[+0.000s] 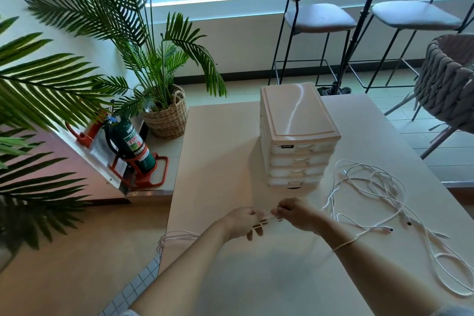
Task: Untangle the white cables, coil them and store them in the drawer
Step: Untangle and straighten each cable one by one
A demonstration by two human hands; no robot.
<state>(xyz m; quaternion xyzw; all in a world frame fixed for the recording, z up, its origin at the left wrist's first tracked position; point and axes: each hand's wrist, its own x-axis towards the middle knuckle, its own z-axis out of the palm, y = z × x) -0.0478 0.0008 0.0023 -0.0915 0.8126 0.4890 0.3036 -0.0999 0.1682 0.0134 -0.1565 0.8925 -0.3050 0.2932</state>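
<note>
- Head view: a person stands at a pale table (225, 151), both forearms reaching in from the 6 o'clock edge.
- The left hand (246, 220) and the right hand (297, 215) meet near the table's centre, each pinching a short stretch of white cable (269, 216) drawn taut between them.
- Fingers of both hands are curled on that strand; whether it is being wound into a coil cannot be told.
- More of what looks like the same cable (177, 235) trails off the table edge at 9 o'clock of the hands, hanging in loose loops.
- The tangle of white cables (369, 187) lies on the table at 3 o'clock of the hands, well apart from them, with several plugs showing and strands crossing one another.
- One long loop (451, 277) from the tangle runs toward 5 o'clock, near the table's edge.
- The drawer unit (297, 136) stands at 12 o'clock of the hands, several drawers stacked, all pushed in.
- Drawer contents: the fronts are translucent but nothing inside can be made out.
- Progress, as a judgement: early. One cable appears separated and in hand; no finished coil is visible, the tangle is largely intact, and no drawer is open.
- Remaining: free the other cables, coil each, open a drawer and stow them.
- Off the table at 9 to 10 o'clock stand a green fire extinguisher (130, 143) and a palm in a woven basket (168, 115).
</note>
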